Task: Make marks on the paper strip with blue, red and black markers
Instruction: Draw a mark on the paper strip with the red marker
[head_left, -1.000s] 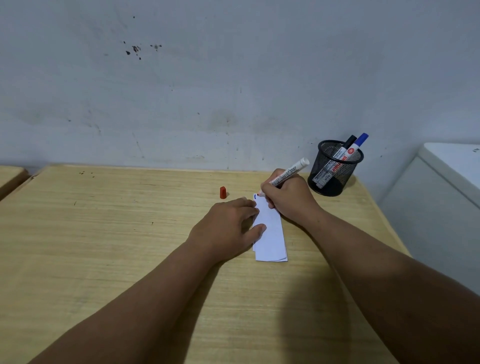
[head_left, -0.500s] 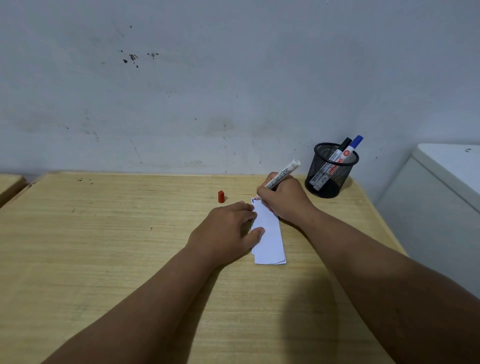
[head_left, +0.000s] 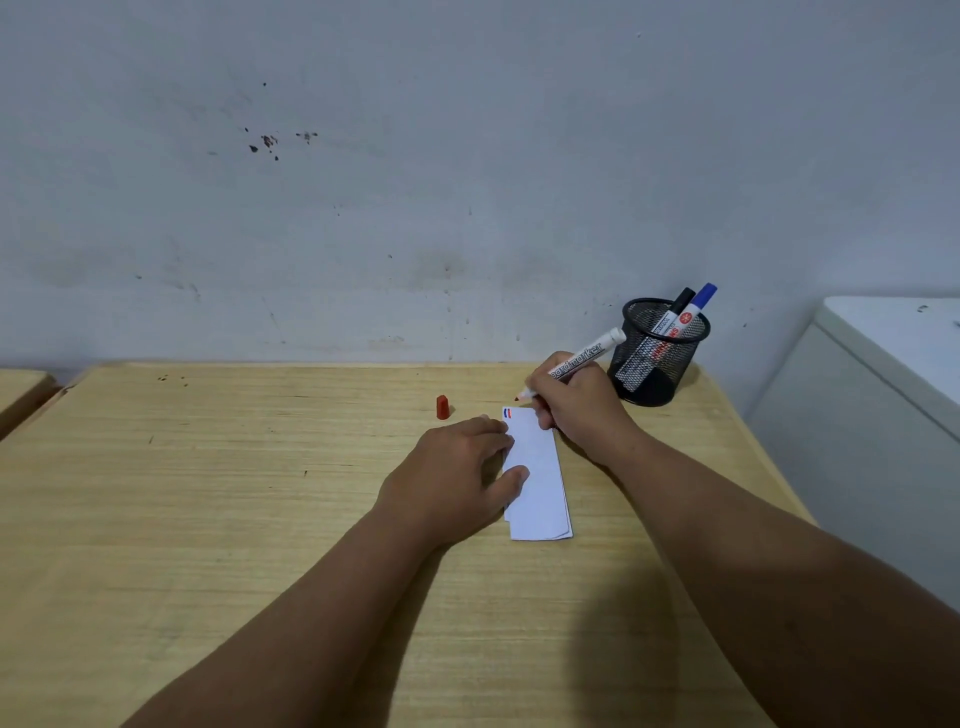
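Note:
A white paper strip (head_left: 540, 483) lies on the wooden desk (head_left: 208, 493), with a blue and a red mark (head_left: 508, 413) at its far left corner. My left hand (head_left: 457, 473) presses flat on the strip's left edge. My right hand (head_left: 582, 402) grips an uncapped red marker (head_left: 576, 366), its tip just beyond the strip's far edge, off the paper. The red cap (head_left: 442, 407) stands on the desk to the left of the strip. A black marker (head_left: 675, 309) and a blue marker (head_left: 698, 304) stand in the black mesh cup (head_left: 657, 353).
A grey wall rises right behind the desk. A white cabinet (head_left: 878, 415) stands close to the desk's right side. Another wooden surface (head_left: 21, 389) adjoins at the far left.
The red marker's tip has lifted off the strip's far corner and now sits just beyond the paper. A red mark now shows beside the blue one. My left hand stays on the strip.

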